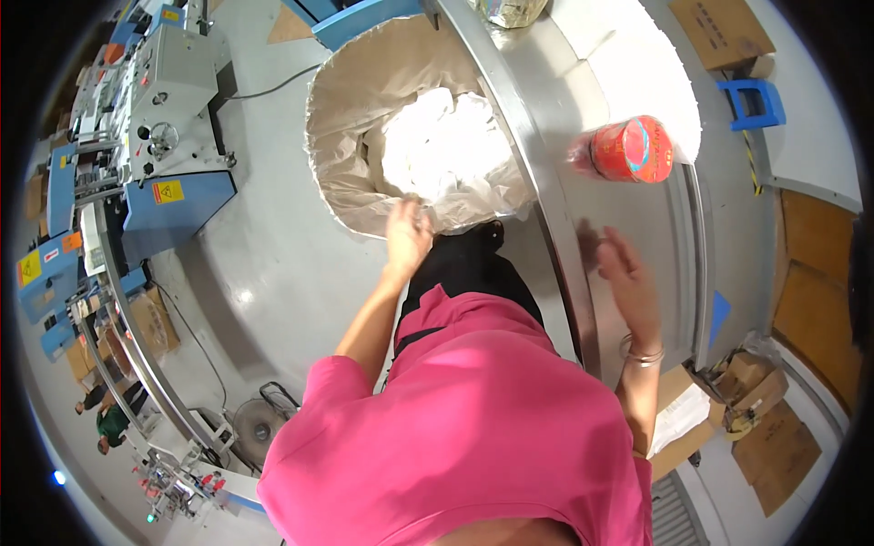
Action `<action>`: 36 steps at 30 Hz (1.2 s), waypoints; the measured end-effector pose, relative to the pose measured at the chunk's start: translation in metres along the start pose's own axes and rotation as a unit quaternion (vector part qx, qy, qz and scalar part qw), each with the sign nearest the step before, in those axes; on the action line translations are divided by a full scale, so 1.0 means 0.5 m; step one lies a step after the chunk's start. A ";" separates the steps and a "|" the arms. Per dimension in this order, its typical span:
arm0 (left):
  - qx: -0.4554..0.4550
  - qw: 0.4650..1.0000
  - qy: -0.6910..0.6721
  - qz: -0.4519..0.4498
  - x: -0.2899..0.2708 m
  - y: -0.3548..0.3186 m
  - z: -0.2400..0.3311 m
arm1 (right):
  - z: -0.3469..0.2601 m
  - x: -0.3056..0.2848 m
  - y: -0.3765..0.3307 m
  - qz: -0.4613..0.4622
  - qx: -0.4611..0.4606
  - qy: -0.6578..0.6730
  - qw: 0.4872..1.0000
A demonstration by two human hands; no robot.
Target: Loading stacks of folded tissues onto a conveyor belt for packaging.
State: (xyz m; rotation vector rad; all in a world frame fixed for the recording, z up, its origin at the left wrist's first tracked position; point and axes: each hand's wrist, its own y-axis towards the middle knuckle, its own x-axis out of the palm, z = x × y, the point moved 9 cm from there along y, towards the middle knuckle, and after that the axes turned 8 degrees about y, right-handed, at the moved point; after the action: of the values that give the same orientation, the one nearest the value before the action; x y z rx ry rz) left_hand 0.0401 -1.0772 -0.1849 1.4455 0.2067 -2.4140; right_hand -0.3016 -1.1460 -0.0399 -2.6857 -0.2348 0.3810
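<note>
My left hand (pixel 406 234) reaches toward the rim of a large sack (pixel 346 109) lined with beige paper and filled with white material (pixel 437 146); its fingers are apart and hold nothing. My right hand (pixel 624 273), wearing a bracelet, hovers open over the steel table (pixel 628 209). A red round packet (pixel 631 150), blurred, lies or moves on the table just beyond that hand, apart from it.
A blue and grey machine (pixel 164 100) stands at the left on a grey floor. Cardboard boxes (pixel 756 382) sit at the lower right, a blue stool (pixel 754 102) at the upper right. Other people (pixel 109 414) stand far left by a conveyor line.
</note>
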 end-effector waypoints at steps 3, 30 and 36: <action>0.004 0.989 -0.092 -0.113 -0.005 0.001 0.101 | 0.010 -0.056 0.038 0.063 0.083 0.170 0.980; 0.302 0.952 -0.038 0.034 -0.085 0.206 0.714 | -0.079 -0.102 0.204 0.065 0.028 0.293 0.953; 0.414 0.890 -0.107 -0.155 -0.117 0.147 0.702 | -0.091 -0.119 0.280 0.036 -0.071 0.397 0.914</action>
State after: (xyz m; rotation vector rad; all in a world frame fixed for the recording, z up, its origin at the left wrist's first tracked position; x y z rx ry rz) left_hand -0.2009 -1.2345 0.0373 1.4887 -0.8050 -3.0925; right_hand -0.3295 -1.3021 -0.0457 -2.7415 0.0878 -0.7365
